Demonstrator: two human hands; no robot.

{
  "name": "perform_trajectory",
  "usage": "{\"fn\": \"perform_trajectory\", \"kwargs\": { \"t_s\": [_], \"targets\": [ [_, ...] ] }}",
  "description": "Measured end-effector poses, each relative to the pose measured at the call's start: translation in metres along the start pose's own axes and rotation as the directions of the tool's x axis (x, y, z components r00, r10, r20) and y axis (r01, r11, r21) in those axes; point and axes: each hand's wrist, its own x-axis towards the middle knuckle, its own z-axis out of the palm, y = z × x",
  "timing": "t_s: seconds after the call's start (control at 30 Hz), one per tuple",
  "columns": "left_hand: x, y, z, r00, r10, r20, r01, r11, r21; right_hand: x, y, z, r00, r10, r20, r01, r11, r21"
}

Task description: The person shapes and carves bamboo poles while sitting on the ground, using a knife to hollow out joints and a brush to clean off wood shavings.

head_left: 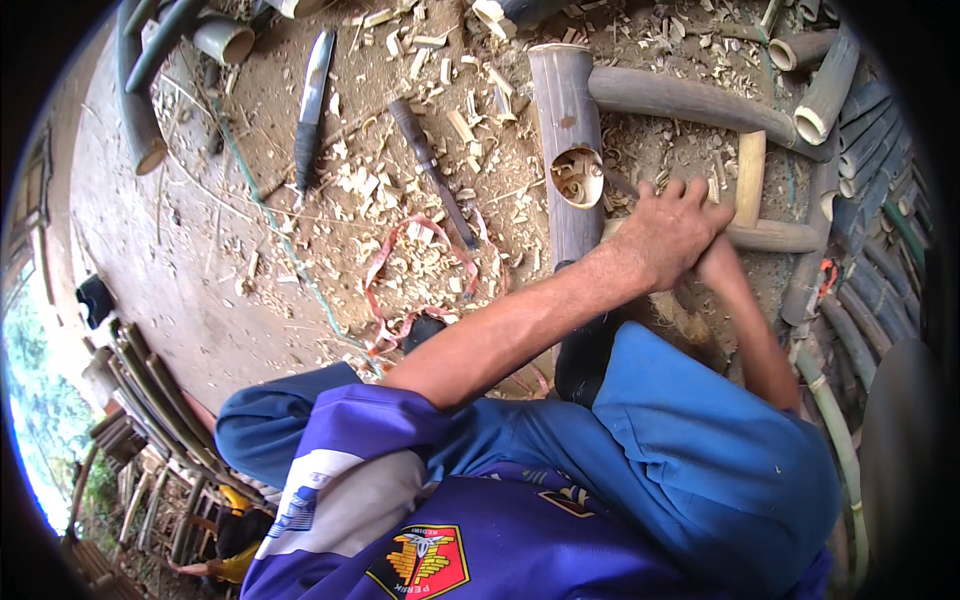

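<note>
My left hand is closed, knuckles up, just right of an upright grey bamboo post. An oval hole is cut through the post, with pale shavings inside. Between the hole and my knuckles a thin dark strip shows; what my left hand grips is otherwise hidden. My right hand is pressed up against my left hand from the right and mostly covered by it, its fingers out of sight. A thick bamboo crosspiece runs right from the post, above a lower pale rail and a short upright.
Left of the post lie a chisel-like tool with a wooden handle, a dark-handled knife and a loop of pink ribbon. Wood chips cover the ground. Bamboo poles crowd the right side. A person in yellow is at lower left.
</note>
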Motion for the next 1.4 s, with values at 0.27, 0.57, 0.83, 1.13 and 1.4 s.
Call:
{"fn": "perform_trajectory", "kwargs": {
  "t_s": [0.27,0.57,0.83,1.13,1.4],
  "targets": [
    [0.011,-0.029,-0.01,0.64,-0.171,-0.749,-0.037,0.967,-0.253,0.099,-0.103,-0.038,0.812,-0.542,0.215,0.534,0.542,-0.649],
    [0.004,-0.023,-0.01,0.758,-0.274,-0.592,0.08,0.94,-0.333,0.101,-0.084,-0.046,0.737,-0.463,0.493,0.674,0.551,-0.492],
    [-0.017,-0.018,-0.03,0.975,-0.222,0.028,0.209,0.863,-0.46,0.023,-0.054,-0.011,0.885,0.008,0.466,0.031,0.997,-0.076],
    [-0.113,0.003,-0.039,0.835,-0.428,-0.345,0.218,0.834,-0.507,-0.026,-0.063,0.062,0.916,0.0,0.402,-0.284,0.707,0.647],
    [-0.182,-0.011,-0.065,0.794,-0.606,0.056,0.596,0.793,0.127,-0.026,-0.097,0.088,0.858,-0.025,0.513,-0.509,0.081,0.857]
  ]
}}
